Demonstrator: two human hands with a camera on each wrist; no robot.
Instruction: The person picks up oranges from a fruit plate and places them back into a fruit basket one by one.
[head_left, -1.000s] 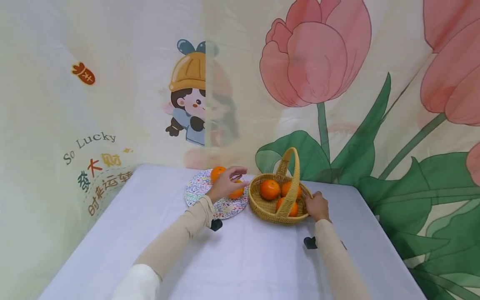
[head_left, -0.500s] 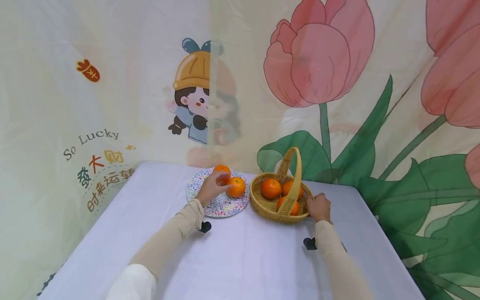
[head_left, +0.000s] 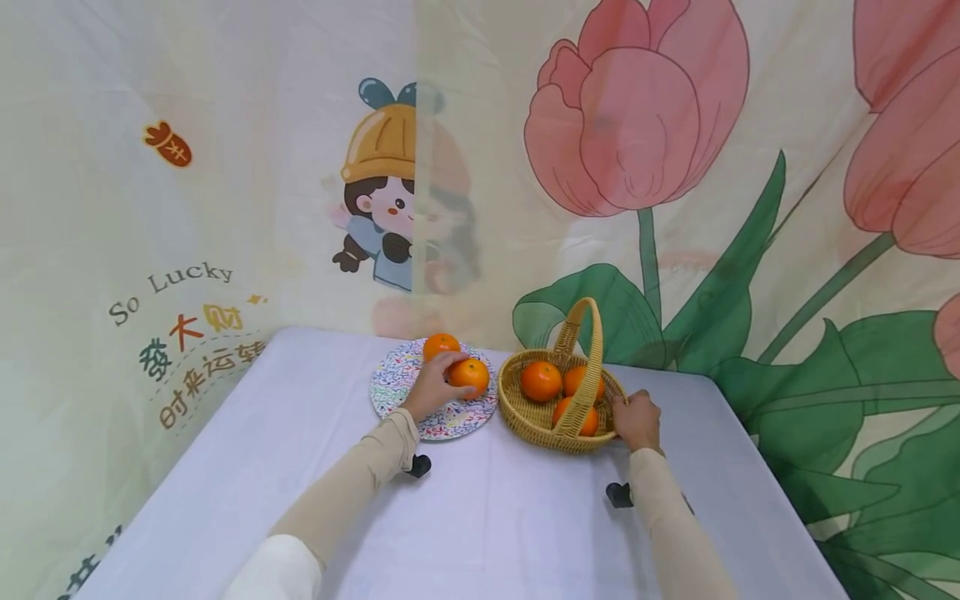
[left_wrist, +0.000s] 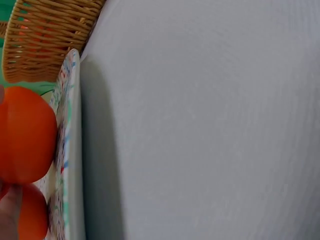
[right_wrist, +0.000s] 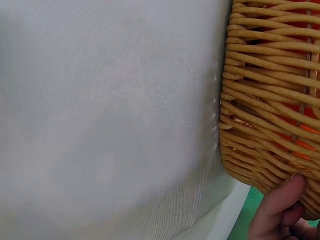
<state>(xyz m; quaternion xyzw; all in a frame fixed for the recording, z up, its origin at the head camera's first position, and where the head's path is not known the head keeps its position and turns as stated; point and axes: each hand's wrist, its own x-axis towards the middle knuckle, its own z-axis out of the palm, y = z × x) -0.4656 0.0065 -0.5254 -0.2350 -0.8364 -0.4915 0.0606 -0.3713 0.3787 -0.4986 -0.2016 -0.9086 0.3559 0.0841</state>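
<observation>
On the speckled round plate (head_left: pixel 393 383) lie two oranges. My left hand (head_left: pixel 433 388) curls its fingers and thumb around the left side of the nearer orange (head_left: pixel 471 377). Behind those fingers the farther orange (head_left: pixel 441 346) is partly hidden. In the left wrist view, an orange (left_wrist: pixel 25 135) shows at the left edge, with fingertips beside it. To the right of the plate stands a wicker basket (head_left: pixel 528 431) with an upright handle and three oranges inside. My right hand (head_left: pixel 637 419) grips the basket's right rim; in the right wrist view its thumb presses the woven wall (right_wrist: pixel 270 100).
A white cloth (head_left: pixel 517 525) covers the table, stretching in front of the plate and basket. Behind the table hangs a printed curtain (head_left: pixel 487 167) with tulips and a cartoon figure. The basket's left side stands close to the plate's right edge.
My left hand first drew back leftward from above the nearer orange, then came back right and closed around it. The right hand keeps its grip on the basket, which stays in place.
</observation>
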